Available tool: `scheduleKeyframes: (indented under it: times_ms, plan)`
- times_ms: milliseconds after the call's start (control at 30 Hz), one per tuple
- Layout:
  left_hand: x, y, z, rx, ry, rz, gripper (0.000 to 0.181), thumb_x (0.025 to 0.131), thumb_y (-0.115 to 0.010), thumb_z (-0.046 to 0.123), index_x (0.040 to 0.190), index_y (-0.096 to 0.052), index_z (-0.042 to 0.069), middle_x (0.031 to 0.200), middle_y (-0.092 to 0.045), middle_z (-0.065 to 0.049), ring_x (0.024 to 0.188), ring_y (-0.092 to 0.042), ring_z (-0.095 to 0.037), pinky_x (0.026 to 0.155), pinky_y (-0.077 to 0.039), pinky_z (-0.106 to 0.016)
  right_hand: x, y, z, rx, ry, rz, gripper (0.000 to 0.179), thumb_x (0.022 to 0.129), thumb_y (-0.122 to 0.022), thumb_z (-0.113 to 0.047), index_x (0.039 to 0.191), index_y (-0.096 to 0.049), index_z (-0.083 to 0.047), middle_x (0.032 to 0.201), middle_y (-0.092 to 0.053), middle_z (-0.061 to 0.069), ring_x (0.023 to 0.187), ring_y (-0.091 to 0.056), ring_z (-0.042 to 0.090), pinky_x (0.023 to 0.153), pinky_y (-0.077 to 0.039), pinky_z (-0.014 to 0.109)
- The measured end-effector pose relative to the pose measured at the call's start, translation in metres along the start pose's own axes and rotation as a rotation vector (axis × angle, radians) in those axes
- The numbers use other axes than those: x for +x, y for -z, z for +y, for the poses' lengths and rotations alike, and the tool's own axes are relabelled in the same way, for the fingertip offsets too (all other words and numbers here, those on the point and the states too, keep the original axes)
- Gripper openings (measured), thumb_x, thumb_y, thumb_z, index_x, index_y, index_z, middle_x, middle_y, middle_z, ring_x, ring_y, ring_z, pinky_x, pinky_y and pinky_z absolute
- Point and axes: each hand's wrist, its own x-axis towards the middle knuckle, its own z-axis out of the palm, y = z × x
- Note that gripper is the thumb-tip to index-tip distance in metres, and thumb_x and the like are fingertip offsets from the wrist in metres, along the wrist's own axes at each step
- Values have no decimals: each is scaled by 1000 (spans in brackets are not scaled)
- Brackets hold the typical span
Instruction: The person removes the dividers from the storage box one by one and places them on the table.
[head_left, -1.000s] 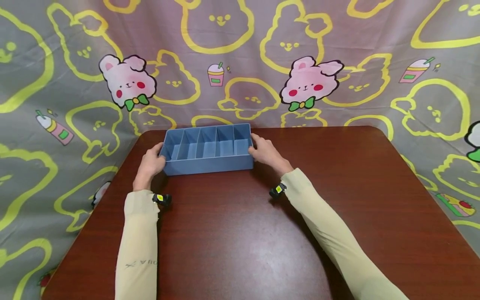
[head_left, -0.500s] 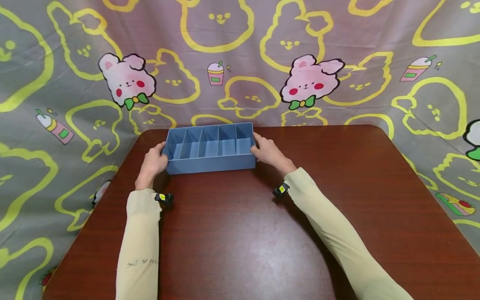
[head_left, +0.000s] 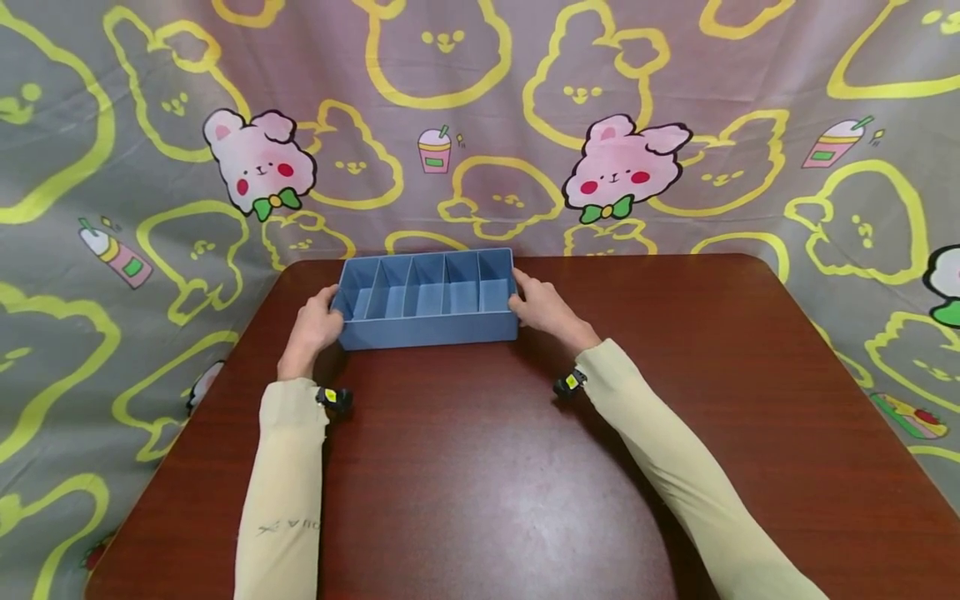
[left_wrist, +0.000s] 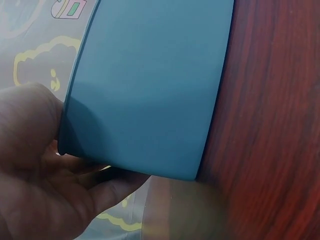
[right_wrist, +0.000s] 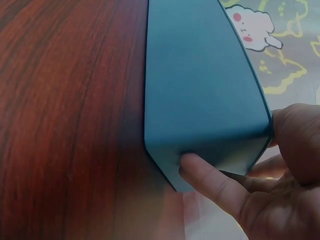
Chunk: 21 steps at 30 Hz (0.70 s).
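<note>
So in the head view there's a blue box (head_left: 429, 332) with five compartments over toward 11 o'clock on the brown table (head_left: 465, 467), up near its far edge. Its long axis goes pretty much 9 to 3, with the 3 o'clock end sitting a touch farther away, and the top side faces up so you can see down into it. The left hand (head_left: 310, 328) grips the 9 o'clock end and the right hand (head_left: 552, 309) grips the 3 o'clock end. Both sleeves get cut off at the bottom of the frame, and the print on the left sleeve (head_left: 281, 467) is too partial to read. The box's underside is out of sight, so can't tell if it's sitting fully flat. Left wrist view: the long side wall fills the middle, axis around 12 to 6, running off the top, with the hand wrapped on the end from 8 o'clock and some fingertips tucked behind it. Right wrist view: same deal, axis near 12 to 6 and cropped at the top, the hand coming in from 4 o'clock, one finger pressed on the end wall and others partly hidden. Neither wrist view shows the compartments.
</note>
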Motion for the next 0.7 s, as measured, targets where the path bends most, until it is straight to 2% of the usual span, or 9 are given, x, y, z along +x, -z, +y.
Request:
scheduleKeyframes:
  times_ms: [300,500,700]
  plan:
    - [0,-2,1,21,-11,3,58,98,-33,7,154,-22,0,156,-30,-26,144,-31,-44,114,-27,-59,1,3,1,18,-6,-20,67,99,-47,-15,158,-15,-9,146,-46,20,83,-69,23,74,-59,36]
    - [1,-3,3,17,5,-10,58,99,-33,8,155,-21,0,157,-29,-26,144,-30,-43,114,-27,-59,0,6,3,11,0,-32,67,99,-46,-15,158,-15,-9,139,-52,20,81,-70,21,73,-59,33]
    - [2,-4,2,37,-19,-2,58,98,-33,8,154,-23,-1,156,-30,-27,143,-31,-44,114,-27,-58,2,8,6,9,11,-25,67,98,-48,-15,158,-17,-9,132,-58,21,78,-72,24,69,-59,33]
